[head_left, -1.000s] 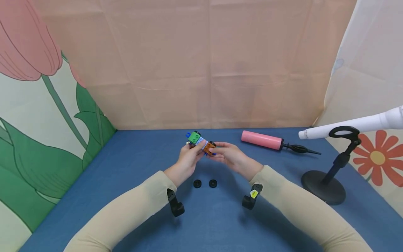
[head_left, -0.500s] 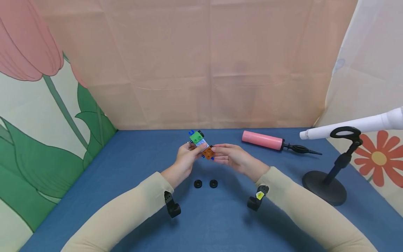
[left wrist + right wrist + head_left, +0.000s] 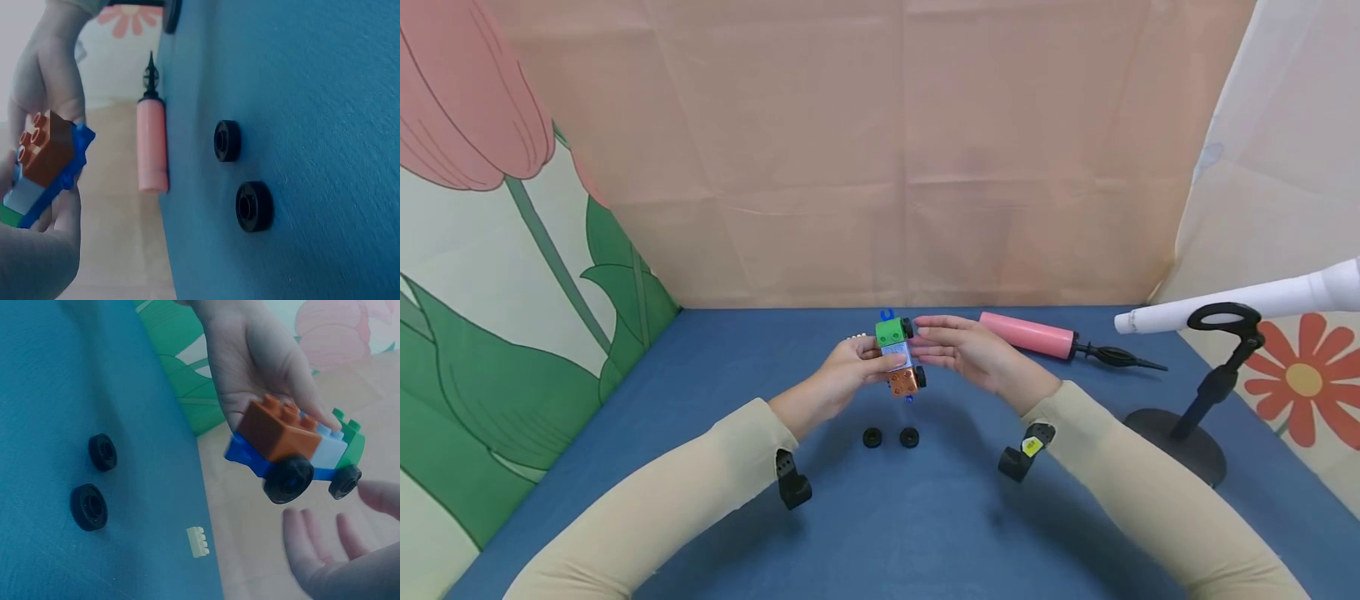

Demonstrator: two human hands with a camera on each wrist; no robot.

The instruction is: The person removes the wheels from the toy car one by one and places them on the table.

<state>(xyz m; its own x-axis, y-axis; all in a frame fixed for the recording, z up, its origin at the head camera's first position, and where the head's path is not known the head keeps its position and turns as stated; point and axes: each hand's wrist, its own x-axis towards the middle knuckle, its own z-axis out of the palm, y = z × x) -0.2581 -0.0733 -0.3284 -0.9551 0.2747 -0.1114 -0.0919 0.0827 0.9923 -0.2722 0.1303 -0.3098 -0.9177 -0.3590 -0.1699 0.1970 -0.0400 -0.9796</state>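
Note:
My left hand [image 3: 835, 382] grips a toy car [image 3: 892, 333] of building bricks above the table, thumb across its top. The car has an orange, a light blue and a green brick on a blue base, clear in the right wrist view. Two black wheels [image 3: 289, 480] sit on the side facing my right hand [image 3: 973, 354]. That hand is held beside the car with fingers extended and nothing in its grasp; whether a fingertip touches the front wheel I cannot tell. In the left wrist view, the car's other side shows bare blue base [image 3: 75, 156] without wheels.
Two loose black wheels, one left [image 3: 872, 437] and one right [image 3: 909, 437], lie on the blue table. A cream brick [image 3: 198, 542] lies near its far edge. At the right are a pink hand pump [image 3: 1028, 335] and a black stand [image 3: 1176, 442] near a white tube [image 3: 1232, 302].
The car has turned from slanting to nearly straight away from me, its wheeled side now facing right. My right hand has let go of its orange end and moved slightly right.

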